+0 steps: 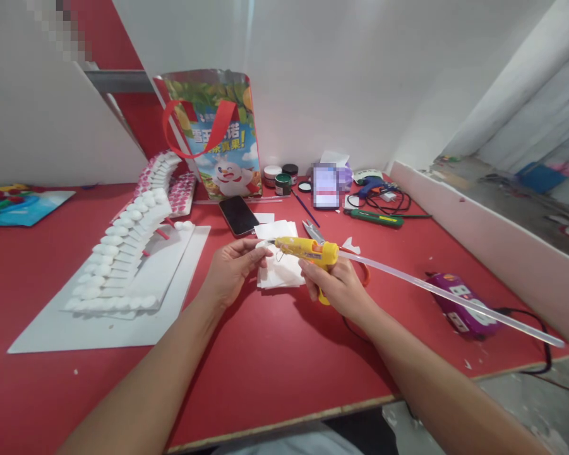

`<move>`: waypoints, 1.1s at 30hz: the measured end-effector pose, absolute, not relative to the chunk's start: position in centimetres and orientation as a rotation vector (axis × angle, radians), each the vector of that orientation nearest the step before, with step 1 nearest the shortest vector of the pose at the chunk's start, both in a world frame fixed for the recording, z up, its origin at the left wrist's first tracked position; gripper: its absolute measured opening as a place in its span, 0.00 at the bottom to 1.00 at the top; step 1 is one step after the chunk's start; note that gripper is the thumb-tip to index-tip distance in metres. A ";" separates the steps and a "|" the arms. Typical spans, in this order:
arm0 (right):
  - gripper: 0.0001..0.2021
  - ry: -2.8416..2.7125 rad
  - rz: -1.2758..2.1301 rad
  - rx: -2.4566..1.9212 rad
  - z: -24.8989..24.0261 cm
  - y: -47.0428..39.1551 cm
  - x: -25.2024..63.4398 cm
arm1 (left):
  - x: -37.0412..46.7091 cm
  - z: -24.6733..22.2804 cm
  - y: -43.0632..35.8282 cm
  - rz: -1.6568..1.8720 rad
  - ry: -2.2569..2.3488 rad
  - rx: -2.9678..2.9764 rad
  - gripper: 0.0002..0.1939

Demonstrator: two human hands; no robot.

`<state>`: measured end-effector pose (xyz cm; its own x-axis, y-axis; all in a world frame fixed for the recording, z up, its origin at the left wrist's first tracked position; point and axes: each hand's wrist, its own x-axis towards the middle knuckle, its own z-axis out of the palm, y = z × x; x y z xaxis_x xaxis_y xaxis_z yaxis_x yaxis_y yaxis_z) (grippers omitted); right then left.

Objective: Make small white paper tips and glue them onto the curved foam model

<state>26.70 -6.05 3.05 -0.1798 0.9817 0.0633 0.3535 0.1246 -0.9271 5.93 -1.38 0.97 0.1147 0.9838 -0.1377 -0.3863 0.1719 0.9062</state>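
Note:
My right hand [343, 287] is wrapped round the handle of a yellow hot glue gun [305, 248]. From the gun's back end a long clear glue stick [436, 287] reaches far to the right. My left hand [232, 268] pinches a small white piece [265, 244] right at the nozzle; its exact kind is hard to make out. Beneath the nozzle lies a stack of white paper pieces [279, 273]. To the left, a curved white craft model [132, 243] edged with rows of white oval pads stands on a white board [180, 278].
Behind are a black phone [238, 215], a printed bag [227, 139], paint jars [283, 184] and a lit phone [326, 186]. Scissors [312, 232] lie partly behind the glue gun. A green-handled tool [376, 218] and a purple corded box [461, 306] sit on the right.

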 end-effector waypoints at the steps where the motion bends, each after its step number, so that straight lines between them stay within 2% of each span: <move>1: 0.28 -1.652 1.056 -1.319 3.1 -6.1 26.7 | 5.9 1.0 -1.4 1.196 0.920 0.833 0.20; 12: 0.29 -1.636 1.064 -1.306 3.4 -6.1 26.8 | 5.9 1.3 -1.3 1.217 0.912 0.766 0.22; 26: 0.24 -1.499 1.219 -1.214 3.3 -6.0 26.7 | 5.8 2.1 -1.6 1.160 0.909 0.730 0.23; 33: 0.24 -1.494 1.210 -1.256 3.5 -6.1 26.8 | 5.7 1.7 -1.4 1.183 0.889 0.722 0.21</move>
<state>26.77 -6.08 3.52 -0.1662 0.9861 0.0073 0.1980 0.0406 -0.9794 5.71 -1.40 1.69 0.1314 0.9710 -0.1997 -0.4619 0.2382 0.8543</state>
